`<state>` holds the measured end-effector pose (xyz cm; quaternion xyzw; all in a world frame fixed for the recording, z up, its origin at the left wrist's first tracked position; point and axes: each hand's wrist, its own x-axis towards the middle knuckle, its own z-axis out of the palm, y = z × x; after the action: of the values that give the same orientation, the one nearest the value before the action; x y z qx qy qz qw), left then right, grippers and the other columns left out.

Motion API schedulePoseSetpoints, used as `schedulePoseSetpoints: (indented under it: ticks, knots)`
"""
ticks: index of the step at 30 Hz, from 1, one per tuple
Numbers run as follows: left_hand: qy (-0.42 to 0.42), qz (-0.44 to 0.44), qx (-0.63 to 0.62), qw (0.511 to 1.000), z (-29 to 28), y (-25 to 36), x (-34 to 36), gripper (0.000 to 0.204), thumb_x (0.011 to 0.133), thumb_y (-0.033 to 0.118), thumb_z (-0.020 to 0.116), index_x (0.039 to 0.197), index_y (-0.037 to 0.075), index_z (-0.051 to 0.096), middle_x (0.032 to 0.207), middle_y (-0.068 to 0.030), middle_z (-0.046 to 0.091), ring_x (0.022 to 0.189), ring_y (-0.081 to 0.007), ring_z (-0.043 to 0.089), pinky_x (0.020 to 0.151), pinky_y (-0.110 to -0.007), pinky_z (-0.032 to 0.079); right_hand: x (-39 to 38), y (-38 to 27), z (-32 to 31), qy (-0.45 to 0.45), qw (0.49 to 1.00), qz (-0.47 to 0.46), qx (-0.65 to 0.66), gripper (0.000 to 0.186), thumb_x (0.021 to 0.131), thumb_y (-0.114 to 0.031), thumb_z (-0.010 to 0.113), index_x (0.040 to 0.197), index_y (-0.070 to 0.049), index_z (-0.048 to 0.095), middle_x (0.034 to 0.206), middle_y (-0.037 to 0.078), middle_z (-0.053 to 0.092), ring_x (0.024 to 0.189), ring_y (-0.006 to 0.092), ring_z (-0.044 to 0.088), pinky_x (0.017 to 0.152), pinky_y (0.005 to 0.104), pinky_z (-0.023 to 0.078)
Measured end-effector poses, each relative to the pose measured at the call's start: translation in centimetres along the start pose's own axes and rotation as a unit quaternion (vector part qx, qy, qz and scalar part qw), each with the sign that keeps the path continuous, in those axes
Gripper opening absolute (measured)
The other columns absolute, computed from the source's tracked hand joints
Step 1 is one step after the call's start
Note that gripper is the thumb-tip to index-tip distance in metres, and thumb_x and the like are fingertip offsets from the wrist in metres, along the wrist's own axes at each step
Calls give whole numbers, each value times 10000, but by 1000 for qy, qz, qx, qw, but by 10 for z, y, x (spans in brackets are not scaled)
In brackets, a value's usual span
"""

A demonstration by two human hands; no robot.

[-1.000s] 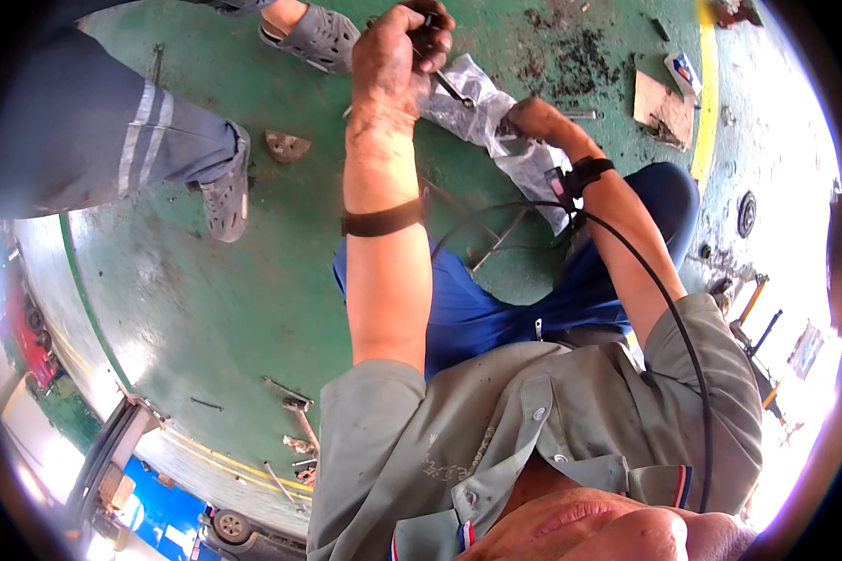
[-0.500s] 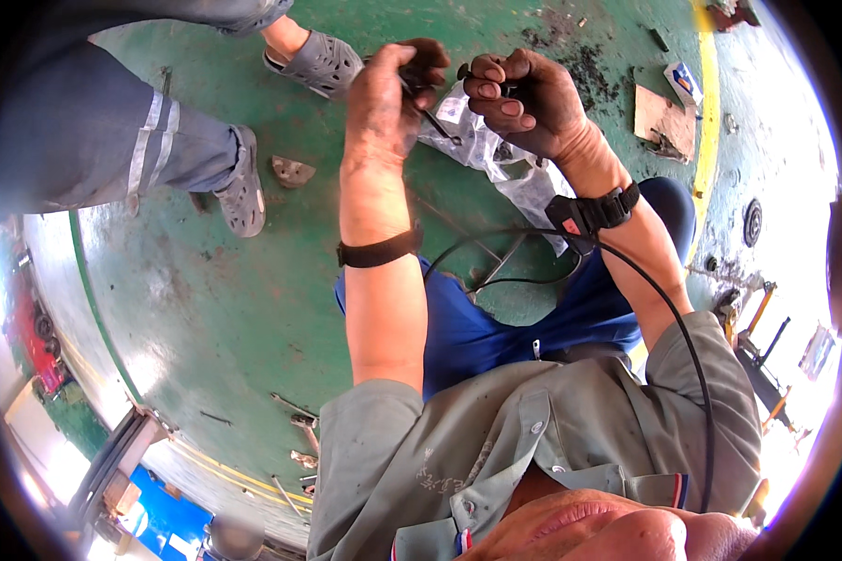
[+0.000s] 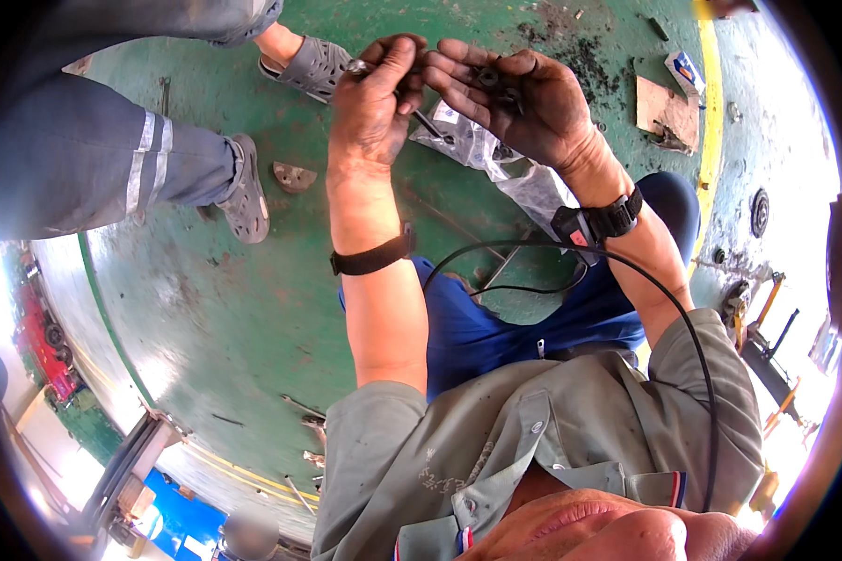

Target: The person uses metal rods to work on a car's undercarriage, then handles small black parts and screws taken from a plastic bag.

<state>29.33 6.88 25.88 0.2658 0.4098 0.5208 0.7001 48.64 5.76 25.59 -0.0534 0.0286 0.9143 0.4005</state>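
My left hand (image 3: 372,105) is closed around a metal wrench (image 3: 424,122), whose shaft slants down toward a crumpled clear plastic bag (image 3: 543,192) on the green floor. Close by on the right, my right hand (image 3: 524,107) is turned palm up with its fingers loosely extended, holding small dark metal parts (image 3: 496,86), perhaps nuts or washers. Its fingertips almost meet the left hand. The bag lies beneath both hands and has small items in or on it, too unclear to name. A black cable (image 3: 496,245) loops in front of my wrists.
Another person's grey-trousered leg (image 3: 84,164) and clogged feet (image 3: 248,196) are at upper left, near a metal block (image 3: 294,178). Cardboard (image 3: 664,107), a small box (image 3: 685,73) and black debris lie at upper right. Loose tools (image 3: 299,407) sit lower left; round parts (image 3: 760,213) lie right.
My right hand has risen from the plastic bag to beside my left hand and has turned its fingers out, revealing the parts. My left hand has shifted slightly left and down with the wrench.
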Motion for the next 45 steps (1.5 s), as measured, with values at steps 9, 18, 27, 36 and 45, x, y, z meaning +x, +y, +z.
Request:
schedulePoseSetpoints:
  ticks: [9,18,27,36,45]
  knots:
    - [16,188,243,952,26,-10,-14,145,815,85,785,892,18,683,777,34,623,658,-41,498,585,-199,412,2,1,-10,56,994,-88,-37,420,967,-165,348,1252,105,496,1448,239,434,1299,344,468,1133,422,374]
    - [39,335,430,837,32,-32,-19,255,724,22,824,931,38,675,840,-14,639,690,-101,550,619,-254,483,-1,1,-28,-47,998,-41,-23,347,998,-162,352,1167,58,560,1301,177,542,1166,259,539,1054,361,428]
    - [-9,372,519,770,30,-37,-17,241,754,-2,733,974,67,664,921,-85,639,820,-297,635,702,-397,519,-2,4,-31,-14,990,-69,-119,282,993,-150,395,1181,-33,571,1116,87,635,1044,170,575,960,275,458]
    - [-17,392,508,767,29,-41,-12,257,714,-104,641,923,45,647,940,-98,630,856,-324,635,737,-409,517,-4,-6,-33,2,999,-17,-32,290,988,-243,478,1076,-10,626,1063,109,684,1013,213,621,975,349,467]
    - [7,371,515,773,28,-40,-9,94,797,-17,705,873,35,686,805,-91,685,705,-229,658,647,-313,517,-2,-3,-45,67,997,-28,8,189,963,-115,495,864,3,605,908,98,650,870,210,620,905,371,508]
